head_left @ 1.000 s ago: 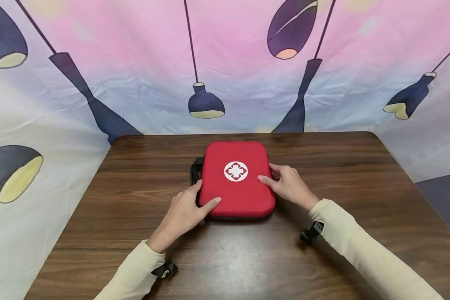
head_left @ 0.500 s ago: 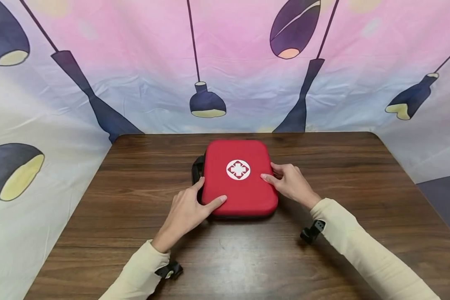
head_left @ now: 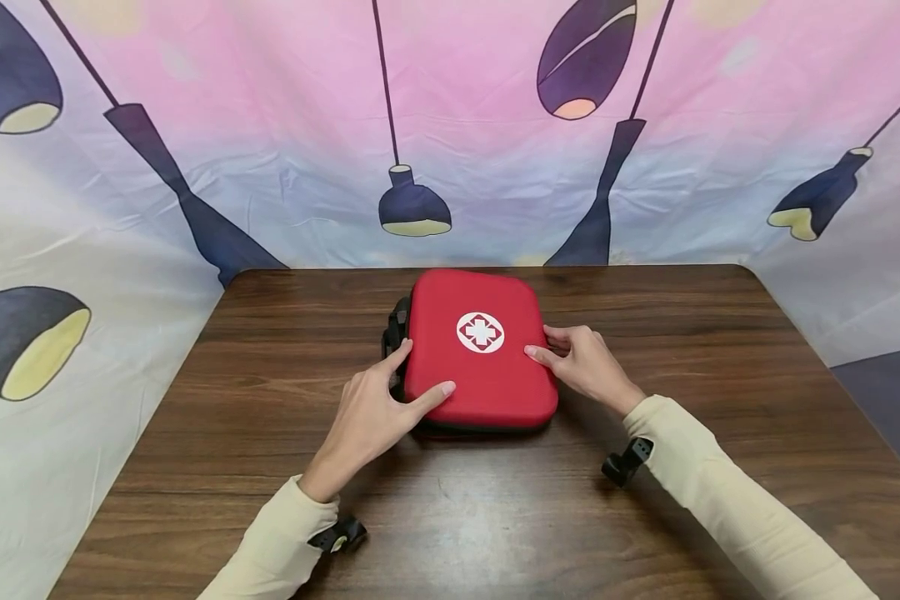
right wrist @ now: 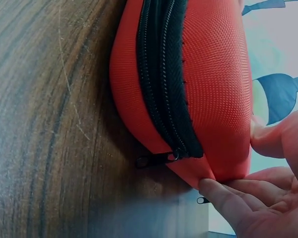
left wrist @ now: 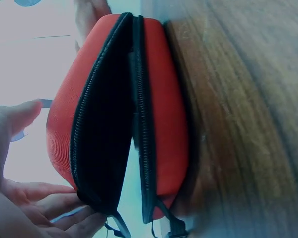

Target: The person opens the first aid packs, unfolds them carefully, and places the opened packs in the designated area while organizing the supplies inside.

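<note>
a: where's the case?
b: red first-aid case (head_left: 487, 387) sits on the dark wood table (head_left: 457, 517), far half, roughly centred left to right. round white cross emblem (head_left: 481, 332) on top.
a: lid state?
b: ajar. lid (left wrist: 62, 134) is tilted up from the base (left wrist: 168, 114) on the left side, dark gap between them in the left wrist view. zipper teeth (left wrist: 142, 114) run along both rims. right side is parted too, but the rims lie much closer.
a: left hand?
b: left hand (head_left: 367, 421) at the near left corner, fingers bent against the lid rim, thumb reaching over the top. can't tell if the thumb tip makes contact.
a: right hand?
b: right hand (head_left: 588, 371) pinches the right edge: thumb on the lid top, fingers against the side. black zipper pull (right wrist: 154, 159) hangs near those fingers.
a: anything else?
b: black handle (head_left: 394, 333) on the case's left side, just beside the left hand. cream sleeves (head_left: 735, 492) on both arms, black wrist device (head_left: 627, 461) at each cuff. backdrop (head_left: 495, 183) behind the table, pink to blue, printed with hanging lamps (head_left: 415, 208).
</note>
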Available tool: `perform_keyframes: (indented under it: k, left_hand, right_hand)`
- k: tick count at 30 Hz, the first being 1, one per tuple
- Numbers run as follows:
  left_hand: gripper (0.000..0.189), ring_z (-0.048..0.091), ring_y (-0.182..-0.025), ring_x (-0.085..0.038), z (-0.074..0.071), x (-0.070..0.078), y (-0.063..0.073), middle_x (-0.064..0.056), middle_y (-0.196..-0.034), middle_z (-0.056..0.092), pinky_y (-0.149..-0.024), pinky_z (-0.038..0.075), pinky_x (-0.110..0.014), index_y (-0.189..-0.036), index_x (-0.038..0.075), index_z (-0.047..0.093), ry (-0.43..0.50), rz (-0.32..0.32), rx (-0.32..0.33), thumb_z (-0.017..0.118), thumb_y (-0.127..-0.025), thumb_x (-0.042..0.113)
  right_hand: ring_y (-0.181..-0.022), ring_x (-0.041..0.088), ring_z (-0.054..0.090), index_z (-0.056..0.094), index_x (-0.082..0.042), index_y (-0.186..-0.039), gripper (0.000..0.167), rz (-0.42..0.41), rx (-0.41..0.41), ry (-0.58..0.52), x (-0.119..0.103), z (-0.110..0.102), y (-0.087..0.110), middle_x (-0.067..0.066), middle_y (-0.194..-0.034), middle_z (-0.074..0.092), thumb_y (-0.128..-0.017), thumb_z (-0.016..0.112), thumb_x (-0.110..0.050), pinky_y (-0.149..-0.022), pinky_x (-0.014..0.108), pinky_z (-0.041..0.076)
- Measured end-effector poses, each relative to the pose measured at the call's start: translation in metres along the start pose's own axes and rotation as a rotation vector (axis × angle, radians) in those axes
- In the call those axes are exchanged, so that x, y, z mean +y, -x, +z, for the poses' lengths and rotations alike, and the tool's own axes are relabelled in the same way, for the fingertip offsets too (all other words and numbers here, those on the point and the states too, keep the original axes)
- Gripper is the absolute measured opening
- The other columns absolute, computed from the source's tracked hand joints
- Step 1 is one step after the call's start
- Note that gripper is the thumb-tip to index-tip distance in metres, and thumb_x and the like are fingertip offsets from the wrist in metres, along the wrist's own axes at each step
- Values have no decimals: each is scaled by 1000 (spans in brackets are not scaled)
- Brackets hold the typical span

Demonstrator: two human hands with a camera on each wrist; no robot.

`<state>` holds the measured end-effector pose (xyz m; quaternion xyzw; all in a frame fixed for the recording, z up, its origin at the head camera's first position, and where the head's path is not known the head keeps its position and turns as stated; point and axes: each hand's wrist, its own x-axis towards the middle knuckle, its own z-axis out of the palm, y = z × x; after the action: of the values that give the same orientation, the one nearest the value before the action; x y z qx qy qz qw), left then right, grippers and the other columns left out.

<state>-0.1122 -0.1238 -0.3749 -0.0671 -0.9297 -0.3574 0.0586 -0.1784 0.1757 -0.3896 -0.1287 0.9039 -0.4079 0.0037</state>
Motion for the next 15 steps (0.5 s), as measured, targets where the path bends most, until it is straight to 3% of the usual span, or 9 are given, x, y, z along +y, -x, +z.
perform_keyframes:
  k: [7,10,15]
  left_hand:
    - [88,63,-109,-15,-3,6,2,4,-122,69,-88,53,-41,-153,23,46,192,58,27,77,-81,63]
    - [80,60,-123,-12,-2,10,1,4,-138,62,-98,52,-41,-152,22,49,306,125,81,81,-84,51]
    - [73,54,-133,-13,1,20,-4,4,-146,56,-105,47,-38,-151,19,50,401,246,152,81,-87,36]
  right_hand:
    - [-105,31,72,60,10,-133,54,6,-1,-23,2,-5,0,25,-123,67,-93,76,-22,-87,43,57]
    - [-99,28,74,63,6,-132,52,1,9,1,3,-8,1,21,-117,71,-92,77,-24,-84,42,59]
    - [-81,21,74,73,1,-122,40,-76,58,94,-1,-15,3,12,-102,75,-89,80,-22,-72,36,59]
